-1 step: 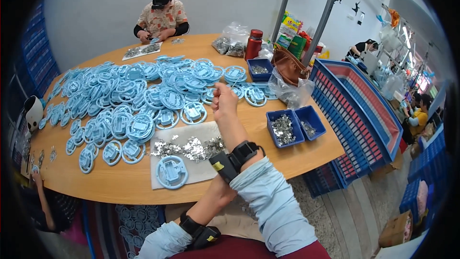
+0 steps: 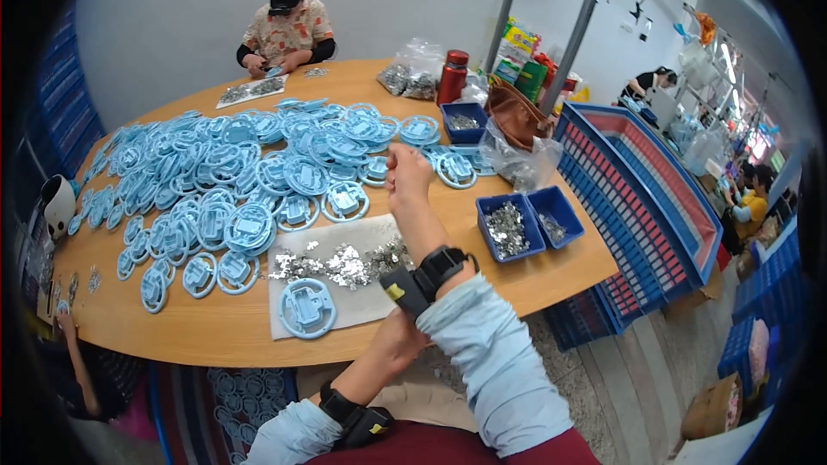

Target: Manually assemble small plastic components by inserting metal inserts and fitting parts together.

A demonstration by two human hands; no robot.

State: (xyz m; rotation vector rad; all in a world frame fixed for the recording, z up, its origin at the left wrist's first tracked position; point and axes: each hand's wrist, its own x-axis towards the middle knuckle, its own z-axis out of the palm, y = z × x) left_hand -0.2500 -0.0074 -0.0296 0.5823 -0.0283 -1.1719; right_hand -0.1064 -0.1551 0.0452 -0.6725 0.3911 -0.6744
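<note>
My right hand [image 2: 407, 174] is raised over the table with its fingers curled into a fist; I see nothing in it. A black band with a small device [image 2: 422, 278] sits on that wrist. My left hand [image 2: 394, 337] reaches up from below and wraps around my right forearm at the sleeve cuff, with its fingers hidden behind the arm. Under my arms lies a white sheet [image 2: 357, 303] with a heap of small silvery metal pieces [image 2: 345, 264] and one round blue plastic part [image 2: 306, 308].
Many round blue plastic parts [image 2: 250, 172] cover the wooden table [image 2: 215, 331]. Two blue bins [image 2: 506, 228] with metal pieces stand at the right, by a red bottle [image 2: 452, 77] and a brown bag [image 2: 514, 112]. Another person [image 2: 287, 30] works opposite. Blue crates [image 2: 642, 176] are stacked at the right.
</note>
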